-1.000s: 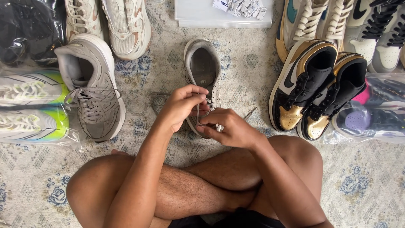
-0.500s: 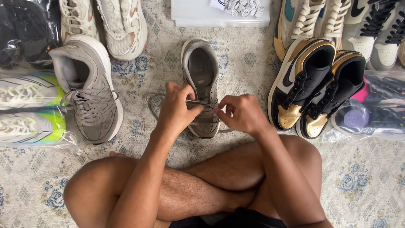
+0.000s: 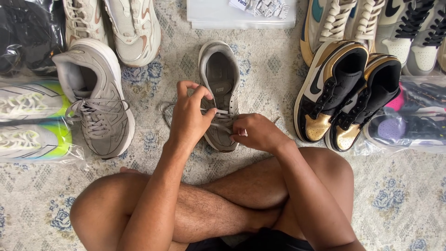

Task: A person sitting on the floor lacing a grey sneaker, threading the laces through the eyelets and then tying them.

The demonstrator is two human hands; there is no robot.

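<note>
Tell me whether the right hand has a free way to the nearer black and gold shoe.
Probably yes: the right hand pinches lace at the grey shoe, and only bare rug lies between it and the black and gold shoe.

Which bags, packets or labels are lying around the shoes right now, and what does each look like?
Clear plastic bag: far left, holds white and neon-yellow shoes.
Clear plastic bag: top left, dark contents.
Clear plastic bag: far right, pink, purple and black shoes.
Flat grey packet: top centre.
White printed label: on that packet.
</note>
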